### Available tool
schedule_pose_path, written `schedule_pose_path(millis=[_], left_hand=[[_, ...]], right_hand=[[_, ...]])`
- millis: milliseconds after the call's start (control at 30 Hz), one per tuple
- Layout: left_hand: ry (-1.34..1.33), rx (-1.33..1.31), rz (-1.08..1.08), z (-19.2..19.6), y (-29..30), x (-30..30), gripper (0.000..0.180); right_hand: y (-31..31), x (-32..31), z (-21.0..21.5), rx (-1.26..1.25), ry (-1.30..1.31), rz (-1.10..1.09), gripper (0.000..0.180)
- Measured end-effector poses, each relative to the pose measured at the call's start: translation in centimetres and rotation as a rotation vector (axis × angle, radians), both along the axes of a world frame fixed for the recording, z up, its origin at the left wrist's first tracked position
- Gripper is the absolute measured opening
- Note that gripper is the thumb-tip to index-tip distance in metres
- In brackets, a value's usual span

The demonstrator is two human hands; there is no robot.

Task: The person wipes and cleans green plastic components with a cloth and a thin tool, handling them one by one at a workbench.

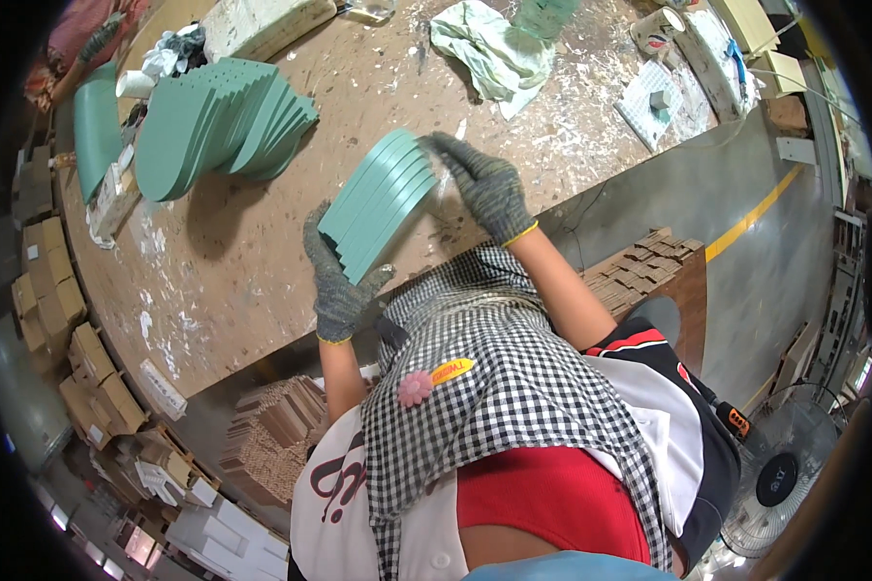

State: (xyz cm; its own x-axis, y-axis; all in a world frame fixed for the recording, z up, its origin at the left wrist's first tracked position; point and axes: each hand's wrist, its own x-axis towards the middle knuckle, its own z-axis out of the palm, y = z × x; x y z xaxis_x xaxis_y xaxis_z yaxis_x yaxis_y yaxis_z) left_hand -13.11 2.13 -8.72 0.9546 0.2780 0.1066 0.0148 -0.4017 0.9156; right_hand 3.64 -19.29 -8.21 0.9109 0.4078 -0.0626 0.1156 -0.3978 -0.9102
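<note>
A stack of green panels (378, 198) with stepped, fanned edges is held tilted just above the worktable. My left hand (337, 290), in a grey knit glove, is closed around its lower left end, fingers on the far side and thumb along the near side. At the upper right end is my right hand (486, 189), gloved the same way. Its fingers stretch toward the stack's corner, seemingly touching it, and a blur covers the thumb area. Farther left on the table stands a larger row of similar green panels with rounded ends (179, 136).
The brown worktable (262, 320) is spotted with white. On it are a pale cloth (494, 53), a white block (266, 24), a tipped cup (657, 31) and a white grid sheet (649, 105). Cardboard boxes (53, 281) line the left; a fan (780, 474) stands at right. Another person's gloved hand (102, 37) shows top left.
</note>
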Motion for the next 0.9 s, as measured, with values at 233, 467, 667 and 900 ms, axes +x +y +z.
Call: schedule_pose_path(millis=[233,467,667,900], left_hand=[[0.149,0.108,0.035,1.4,0.6,-1.0,0.117],[0.213,0.275,0.024,2.9,0.4,-1.2,0.108],[0.341,0.126,0.077,4.1,0.0,-0.9,0.101],[0.283,0.319,-0.01,2.9,0.5,-0.6,0.098]], right_hand=[[0.5,0.3,0.1,0.202,0.171,-0.035,0.036],[-0.1,1.6,0.2,0.158,0.394,-0.064,0.041],[-0.4,1.9,1.6,0.254,0.609,0.084,0.041],[-0.7,1.8,0.2,0.298,0.648,0.114,0.041]])
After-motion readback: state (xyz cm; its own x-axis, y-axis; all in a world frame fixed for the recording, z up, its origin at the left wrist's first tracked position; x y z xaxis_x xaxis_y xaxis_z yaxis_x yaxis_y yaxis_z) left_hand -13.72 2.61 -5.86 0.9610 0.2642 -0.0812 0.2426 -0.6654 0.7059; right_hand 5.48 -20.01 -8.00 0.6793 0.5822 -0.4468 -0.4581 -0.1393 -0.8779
